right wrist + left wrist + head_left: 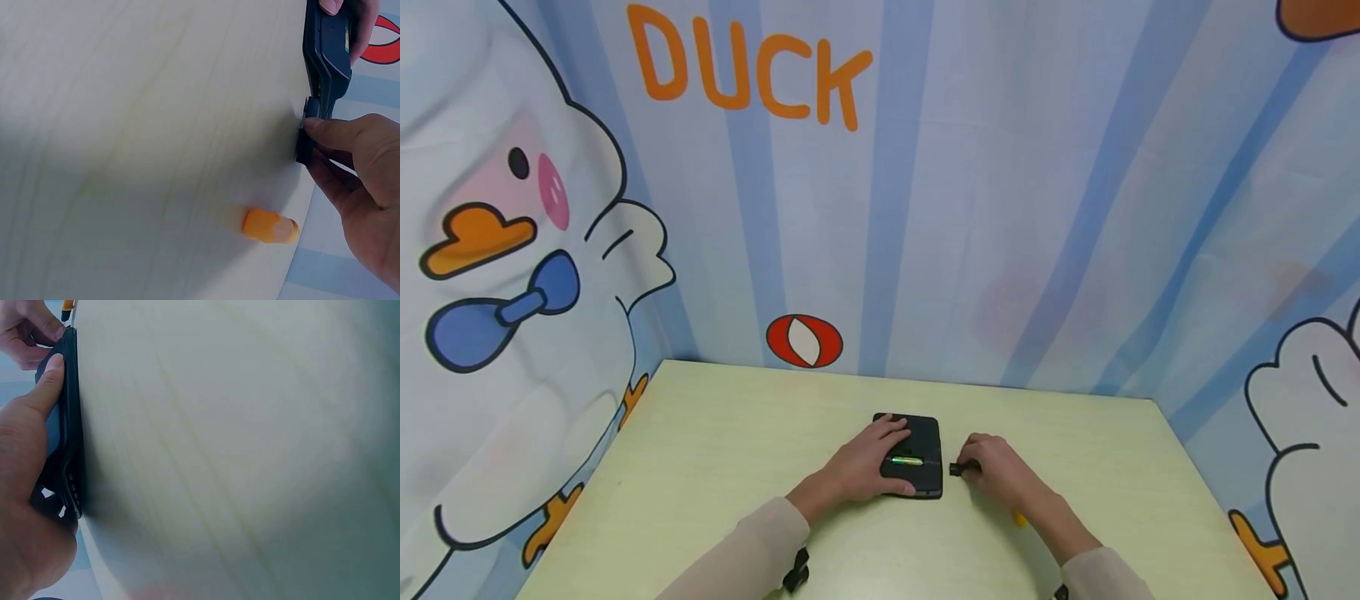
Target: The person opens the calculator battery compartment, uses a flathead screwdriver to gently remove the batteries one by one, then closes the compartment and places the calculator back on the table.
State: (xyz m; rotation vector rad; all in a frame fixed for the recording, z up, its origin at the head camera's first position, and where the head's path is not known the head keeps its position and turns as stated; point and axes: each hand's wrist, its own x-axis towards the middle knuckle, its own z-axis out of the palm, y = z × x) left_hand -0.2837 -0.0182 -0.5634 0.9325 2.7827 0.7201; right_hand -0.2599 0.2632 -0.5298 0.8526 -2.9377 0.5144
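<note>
A flat black device lies on the table with a green-and-gold battery showing in its upper face. My left hand holds it from the left, fingers spread over its far part and thumb along the near edge. To the right, close beside the device, my right hand pinches a small black piece between thumb and fingers. In the right wrist view that piece sits right at the end of the device. An orange cylinder-like object lies on the table under my right wrist, partly hidden in the head view.
The pale wooden table runs back to a blue-striped curtain printed with ducks, which also closes off both sides. Black straps show at my sleeves.
</note>
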